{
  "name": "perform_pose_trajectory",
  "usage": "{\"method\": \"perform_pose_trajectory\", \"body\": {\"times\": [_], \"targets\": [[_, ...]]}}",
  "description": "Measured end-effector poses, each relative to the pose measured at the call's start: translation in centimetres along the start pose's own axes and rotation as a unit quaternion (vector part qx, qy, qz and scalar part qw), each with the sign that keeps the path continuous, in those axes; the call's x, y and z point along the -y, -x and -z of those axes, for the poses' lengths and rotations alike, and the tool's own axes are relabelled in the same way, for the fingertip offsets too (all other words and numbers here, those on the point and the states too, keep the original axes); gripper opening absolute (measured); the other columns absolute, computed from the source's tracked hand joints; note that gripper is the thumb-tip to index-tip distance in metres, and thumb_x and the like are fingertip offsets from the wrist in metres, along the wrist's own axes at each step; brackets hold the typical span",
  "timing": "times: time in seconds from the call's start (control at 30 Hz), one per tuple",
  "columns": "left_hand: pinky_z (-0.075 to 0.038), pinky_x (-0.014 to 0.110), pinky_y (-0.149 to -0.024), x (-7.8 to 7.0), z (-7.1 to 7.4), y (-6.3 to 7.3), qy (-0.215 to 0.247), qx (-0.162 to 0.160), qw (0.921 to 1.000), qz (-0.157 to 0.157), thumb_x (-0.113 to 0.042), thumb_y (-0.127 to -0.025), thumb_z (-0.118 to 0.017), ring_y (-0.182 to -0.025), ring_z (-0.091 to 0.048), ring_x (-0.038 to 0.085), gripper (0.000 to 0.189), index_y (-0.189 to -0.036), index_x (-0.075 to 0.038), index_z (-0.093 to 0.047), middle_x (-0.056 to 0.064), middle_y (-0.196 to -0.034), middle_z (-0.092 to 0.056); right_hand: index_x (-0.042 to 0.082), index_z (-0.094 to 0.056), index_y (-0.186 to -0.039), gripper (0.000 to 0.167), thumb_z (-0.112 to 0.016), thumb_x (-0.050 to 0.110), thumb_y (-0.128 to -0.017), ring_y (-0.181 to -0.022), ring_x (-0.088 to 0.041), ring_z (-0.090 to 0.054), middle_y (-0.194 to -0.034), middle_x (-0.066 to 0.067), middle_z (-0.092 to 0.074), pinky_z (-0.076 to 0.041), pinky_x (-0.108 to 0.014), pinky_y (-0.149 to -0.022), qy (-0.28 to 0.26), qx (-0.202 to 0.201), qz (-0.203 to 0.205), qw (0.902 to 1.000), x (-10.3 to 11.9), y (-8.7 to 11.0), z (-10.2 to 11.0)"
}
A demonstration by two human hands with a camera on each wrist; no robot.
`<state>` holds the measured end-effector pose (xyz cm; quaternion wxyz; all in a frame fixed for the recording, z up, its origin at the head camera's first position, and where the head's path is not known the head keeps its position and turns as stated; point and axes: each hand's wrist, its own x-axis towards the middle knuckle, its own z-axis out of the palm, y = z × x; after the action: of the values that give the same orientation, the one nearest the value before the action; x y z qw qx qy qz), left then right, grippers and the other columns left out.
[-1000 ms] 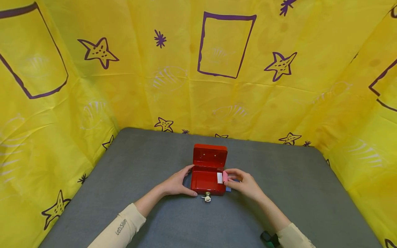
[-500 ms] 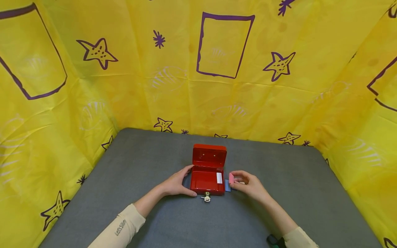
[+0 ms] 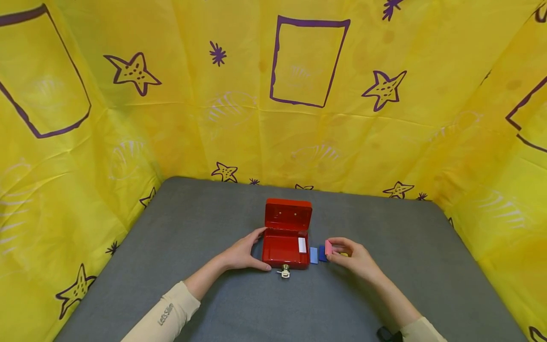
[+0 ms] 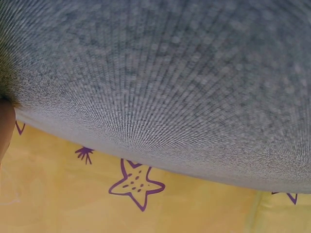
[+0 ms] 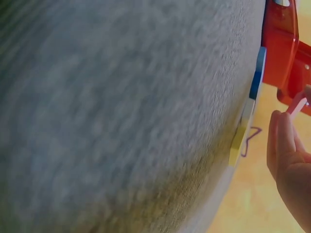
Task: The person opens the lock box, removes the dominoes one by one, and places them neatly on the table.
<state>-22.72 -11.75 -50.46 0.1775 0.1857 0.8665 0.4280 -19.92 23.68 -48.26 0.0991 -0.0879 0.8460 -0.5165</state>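
In the head view a red cash box [image 3: 279, 249] stands with its lid up, a padlock with a key [image 3: 285, 271] at its front. My left hand [image 3: 241, 250] holds its left side, thumb at the front corner and fingers toward the back one. A white tile [image 3: 302, 245] is inside, by the right wall. Right of the box, my right hand [image 3: 356, 256] pinches a pink tile [image 3: 328, 248] between thumb and fingertips, raised above the tabletop. The left wrist view catches just a sliver of a finger [image 4: 6, 126]; the box is outside it.
A light blue tile [image 3: 314, 255] and a dark blue tile [image 3: 322, 253] lie beside the box's right wall. Past them sit a whitish tile [image 5: 247, 111] and a yellow tile [image 5: 237, 144]. Grey cloth [image 3: 205, 213] covers the table, and yellow curtains [image 3: 239, 133] surround it.
My right hand has carried the pink tile from the box's right edge further right, uncovering the blue tiles. The left hand and the box stay in place.
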Motion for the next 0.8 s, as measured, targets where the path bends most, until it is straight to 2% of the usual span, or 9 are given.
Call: {"method": "perform_pose_trajectory", "body": {"times": [0.3, 0.53, 0.8], "targets": [[-0.034, 0.053, -0.108, 0.1, 0.0, -0.1, -0.005, -0.002, 1.0, 0.002, -0.044, -0.07, -0.085, -0.135, -0.038, 0.029, 0.104, -0.152, -0.019, -0.026, 0.005, -0.152, -0.036, 0.003, -0.062, -0.125, 0.046, -0.076, 0.022, -0.085, -0.105, -0.028, -0.063, -0.12, -0.015, -0.064, -0.052, -0.022, -0.079, 0.0, -0.018, -0.013, 0.9998, -0.5, 0.4, 1.3], [-0.035, 0.054, -0.107, 0.0, 0.0, -0.1, -0.005, -0.005, 1.0, 0.001, -0.045, -0.069, -0.086, -0.134, -0.039, 0.029, 0.105, -0.152, -0.018, -0.026, 0.005, -0.152, -0.037, -0.001, -0.059, -0.127, 0.047, -0.075, 0.017, -0.087, -0.106, -0.03, -0.063, -0.12, -0.019, -0.063, -0.052, -0.021, -0.079, 0.003, -0.012, 0.001, 0.9999, -1.3, 0.9, 2.3], [-0.034, 0.053, -0.108, 0.1, 0.0, -0.1, -0.006, -0.005, 1.0, 0.002, -0.044, -0.069, -0.086, -0.134, -0.039, 0.028, 0.105, -0.152, -0.019, -0.027, 0.004, -0.151, -0.037, 0.002, -0.061, -0.125, 0.047, -0.076, 0.023, -0.086, -0.103, -0.024, -0.063, -0.12, -0.015, -0.065, -0.051, -0.02, -0.08, 0.03, -0.022, -0.016, 0.9992, -2.1, 1.2, 3.0]]}}
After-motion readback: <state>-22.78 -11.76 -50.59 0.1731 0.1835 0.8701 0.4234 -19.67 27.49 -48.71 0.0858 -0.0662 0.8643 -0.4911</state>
